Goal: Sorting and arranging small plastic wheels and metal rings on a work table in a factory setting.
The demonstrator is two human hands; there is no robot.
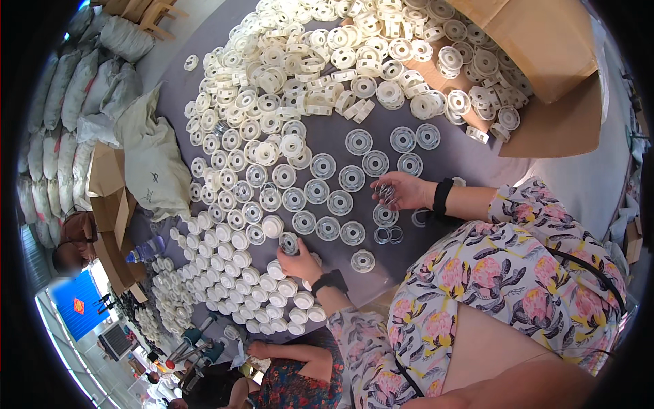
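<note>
My left hand (301,261), with a black watch on its wrist, is shut on a white round plastic wheel (289,243) at the edge of the rows of finished wheels. My right hand (403,191), with a black band on its wrist, holds a small bunch of thin clear rings (385,193). Between both hands, flat white wheels (339,202) lie face up in rows on the grey cloth (443,160). More loose rings (385,235) lie on the cloth just below my right hand.
A big heap of white wheels (306,61) spills from a tipped cardboard box (545,48) at the top. Capped wheels (238,273) stand in rows at lower left. Sacks (68,95) and cartons (109,184) line the left. Another person's arm (286,354) is at the bottom.
</note>
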